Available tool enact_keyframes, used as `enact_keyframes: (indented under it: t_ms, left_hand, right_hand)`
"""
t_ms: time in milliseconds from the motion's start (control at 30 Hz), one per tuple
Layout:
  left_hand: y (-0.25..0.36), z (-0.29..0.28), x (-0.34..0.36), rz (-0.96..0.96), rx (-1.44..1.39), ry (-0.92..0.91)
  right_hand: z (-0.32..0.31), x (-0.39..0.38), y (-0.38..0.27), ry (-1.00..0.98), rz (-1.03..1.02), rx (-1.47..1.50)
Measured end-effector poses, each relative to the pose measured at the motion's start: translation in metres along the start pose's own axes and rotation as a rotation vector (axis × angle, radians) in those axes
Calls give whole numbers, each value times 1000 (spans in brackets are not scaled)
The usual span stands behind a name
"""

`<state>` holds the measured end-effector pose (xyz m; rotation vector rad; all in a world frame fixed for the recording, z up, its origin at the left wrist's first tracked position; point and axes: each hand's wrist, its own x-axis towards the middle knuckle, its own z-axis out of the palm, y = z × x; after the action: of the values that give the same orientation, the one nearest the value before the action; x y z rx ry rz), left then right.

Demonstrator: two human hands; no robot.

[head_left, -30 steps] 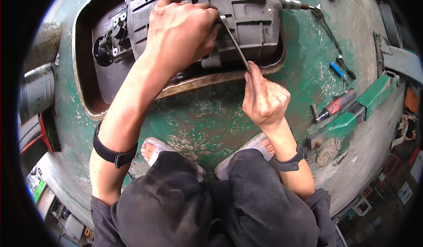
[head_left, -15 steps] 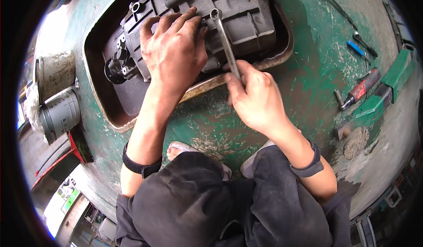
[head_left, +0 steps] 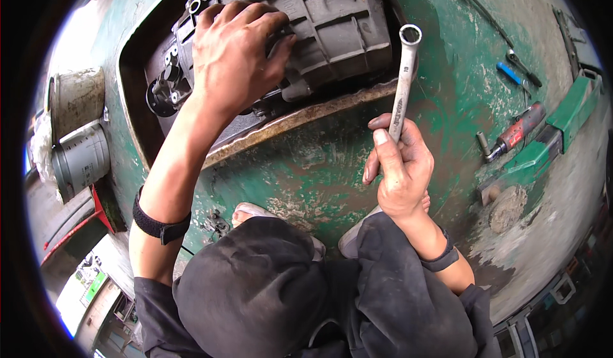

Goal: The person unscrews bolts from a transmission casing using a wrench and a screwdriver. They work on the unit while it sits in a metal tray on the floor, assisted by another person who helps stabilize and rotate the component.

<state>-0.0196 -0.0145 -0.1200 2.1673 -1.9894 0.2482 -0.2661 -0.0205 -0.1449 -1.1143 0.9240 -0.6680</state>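
Observation:
A dark grey cast gearbox (head_left: 338,23) lies in a rusty-rimmed metal tray (head_left: 319,108). Over its casing, left of centre, my left hand (head_left: 236,58) is bent, fingers curled and thumb close to the index finger. What sits between these fingertips, if anything, is hidden against the dark metal. My right hand (head_left: 403,166) is closed around the lower part of a ring wrench (head_left: 404,77), between thumb and fingers. The wrench stands nearly upright in view, its ring end up, apart from the gearbox. Its lower end is hidden in my hand.
To the right, a ratchet (head_left: 482,10), a blue-handled tool (head_left: 511,73) and a red-and-grey power ratchet (head_left: 520,130) lie on the worn green floor. Beside them is a green metal bar (head_left: 575,112). Buckets (head_left: 82,157) stand at the left.
My right hand has drawn the wrench off the gearbox, rightward, and turned its ring end up. My left hand has shifted slightly left and up, still at the casing.

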Motion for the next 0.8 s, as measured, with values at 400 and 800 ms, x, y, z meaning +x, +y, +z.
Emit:
enact_keyframes:
  t_ms: [400, 800]
  left_hand:
    - [5, -33, 72, 701, 600, -836]
    - [-1, -13, 46, 654, 688, -631]
  right_hand:
    - [0, 0, -1, -148, 14, -13]
    - [-15, 0, 4, -163, -215, -218]
